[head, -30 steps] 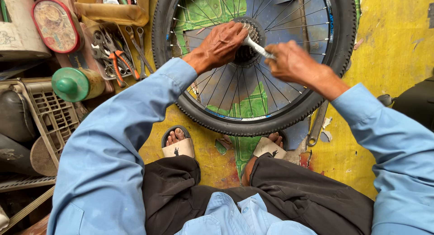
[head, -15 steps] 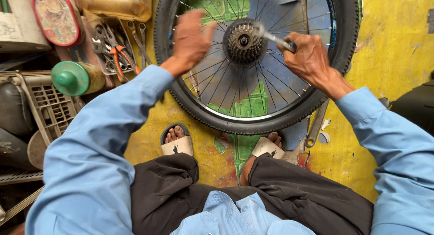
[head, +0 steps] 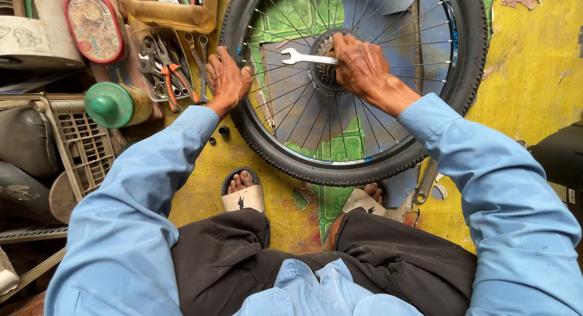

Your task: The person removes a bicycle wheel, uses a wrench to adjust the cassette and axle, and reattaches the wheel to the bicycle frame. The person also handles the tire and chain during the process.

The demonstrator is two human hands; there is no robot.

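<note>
Head view: a black knobby-tyred, wire-spoked bicycle wheel is lying flat on the yellow painted floor, just ahead of the person's sandalled feet.

The right hand is closing around the shaft of a silver open-ended steel spanner and pressing it over the dark toothed sprocket cluster at the hub, the spanner's open jaw pointing toward the wheel's left side.

The left hand is curling its fingers over the tyre at the wheel's left rim, gripping it and holding it down.

Half a second ago the left hand was lifting, blurred, above the spokes with nothing in it, and the spanner was angling out to the right of the hub; a second ago both hands were meeting at the hub. So the spanner is now swinging across to the opposite side while the left hand is shifting out to brace the rim, which suggests the hub fitting is being turned with the wheel steadied.

Beyond the left rim, a tray of assorted pliers and spanners and a green-capped round container are sitting on the floor.
</note>
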